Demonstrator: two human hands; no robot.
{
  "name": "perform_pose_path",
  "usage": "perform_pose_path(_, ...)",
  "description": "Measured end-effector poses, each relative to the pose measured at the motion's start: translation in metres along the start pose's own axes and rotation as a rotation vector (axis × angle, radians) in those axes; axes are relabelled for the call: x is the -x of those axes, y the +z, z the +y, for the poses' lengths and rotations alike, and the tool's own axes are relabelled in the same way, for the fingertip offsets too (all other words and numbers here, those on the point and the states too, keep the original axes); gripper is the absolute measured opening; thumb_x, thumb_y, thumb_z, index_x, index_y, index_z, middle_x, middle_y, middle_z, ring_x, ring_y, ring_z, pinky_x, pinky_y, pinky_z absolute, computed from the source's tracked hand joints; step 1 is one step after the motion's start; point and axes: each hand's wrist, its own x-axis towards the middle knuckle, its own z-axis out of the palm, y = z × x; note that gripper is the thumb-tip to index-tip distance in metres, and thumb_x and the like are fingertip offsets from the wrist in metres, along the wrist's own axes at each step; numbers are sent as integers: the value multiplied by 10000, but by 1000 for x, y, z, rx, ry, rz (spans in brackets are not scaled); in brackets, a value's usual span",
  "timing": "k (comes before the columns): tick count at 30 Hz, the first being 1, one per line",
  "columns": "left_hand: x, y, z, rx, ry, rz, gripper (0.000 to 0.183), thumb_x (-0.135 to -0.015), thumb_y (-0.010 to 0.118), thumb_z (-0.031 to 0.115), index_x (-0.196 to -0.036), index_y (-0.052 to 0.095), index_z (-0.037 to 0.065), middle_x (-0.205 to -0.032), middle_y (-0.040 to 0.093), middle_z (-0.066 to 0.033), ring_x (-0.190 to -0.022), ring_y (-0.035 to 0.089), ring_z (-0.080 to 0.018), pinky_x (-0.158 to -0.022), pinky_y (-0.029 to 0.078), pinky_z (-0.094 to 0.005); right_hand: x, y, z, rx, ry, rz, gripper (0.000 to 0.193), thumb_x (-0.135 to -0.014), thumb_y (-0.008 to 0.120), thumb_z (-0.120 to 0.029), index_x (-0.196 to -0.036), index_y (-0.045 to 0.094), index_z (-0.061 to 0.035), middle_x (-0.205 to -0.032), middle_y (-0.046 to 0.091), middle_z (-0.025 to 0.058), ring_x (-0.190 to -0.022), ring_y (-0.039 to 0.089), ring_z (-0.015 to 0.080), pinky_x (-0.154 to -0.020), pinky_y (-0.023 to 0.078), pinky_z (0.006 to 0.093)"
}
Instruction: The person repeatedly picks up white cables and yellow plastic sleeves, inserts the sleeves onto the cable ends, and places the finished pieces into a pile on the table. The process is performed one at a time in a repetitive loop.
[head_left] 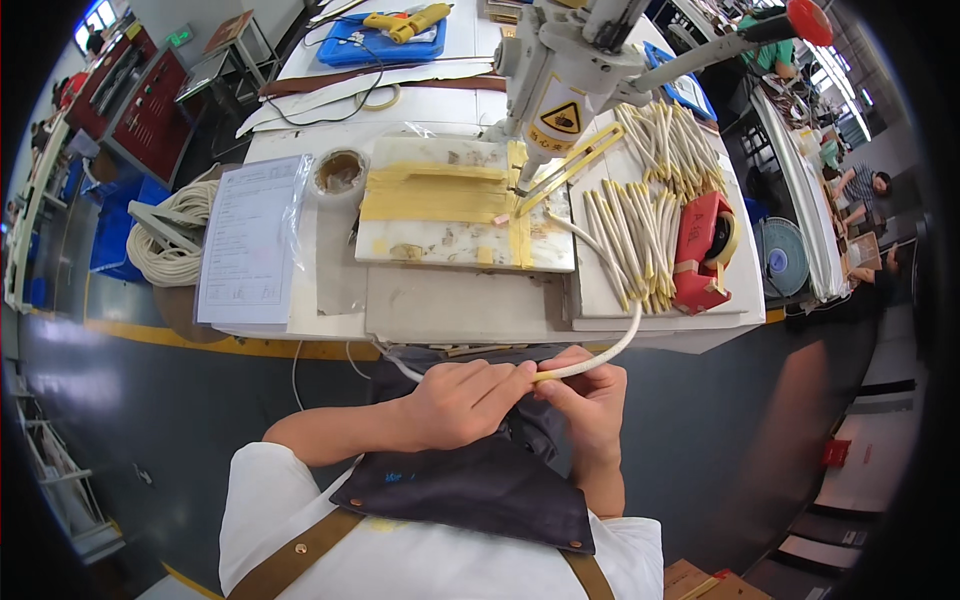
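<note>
My left hand and my right hand are close together in front of the table edge, both closed on a white cord. A yellow taped stretch of the cord shows between the fingertips. From my right hand the cord curves up toward the bundle of cut cord pieces with yellow ends. On the other side it runs out past my left hand, below the table edge. Beyond my hands lies a white board with yellow tape strips, under a grey hand press with a red-knobbed lever.
A red tape dispenser stands right of the cord pieces. To the left are a printed sheet, a tape roll and a coil of white cord. A yellow glue gun rests on a blue tray farther back.
</note>
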Motion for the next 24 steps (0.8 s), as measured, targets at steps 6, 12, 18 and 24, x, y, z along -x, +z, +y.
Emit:
perform_pose_path(6, -18, -15, 3, 927, -773, -376, 209, -996, 648, 157, -1002, 693, -46, -650, 587, -63, -523, 512, -69, -457, 401, -245, -18, -19, -15, 542, -339, -200, 126, -828, 807, -14, -940, 757, 15, -848, 707, 87, -759, 670, 139, -674, 523, 235)
perform_pose_path(12, -21, -8, -12, 1770, -1323, -535, 283, -1045, 597, 216, -961, 691, -37, -640, 583, -6, -439, 411, -37, -401, 293, -203, -30, -25, -1, 105, -193, -215, 157, -820, 826, -35, -943, 748, 24, -826, 676, 61, -722, 643, 121, -635, 522, 238)
perform_pose_path(18, -18, -4, -4, 1452, -1230, -371, 246, -1024, 622, 203, -970, 685, -29, -661, 603, -32, -465, 493, -69, -411, 361, -226, -26, -14, 32, -145, -57, 1, 214, -828, 830, -57, -986, 736, 53, -880, 654, 57, -671, 584, 87, -564, 471, 228)
perform_pose_path(24, 2, 24, 1, 335, -389, -27, 191, -978, 675, 155, -1059, 687, -18, -682, 605, -49, -481, 534, -107, -453, 447, -279, -16, 7, 28, -86, -29, 123, 133, -911, 738, -54, -999, 734, 45, -864, 644, 55, -636, 557, 92, -529, 421, 226)
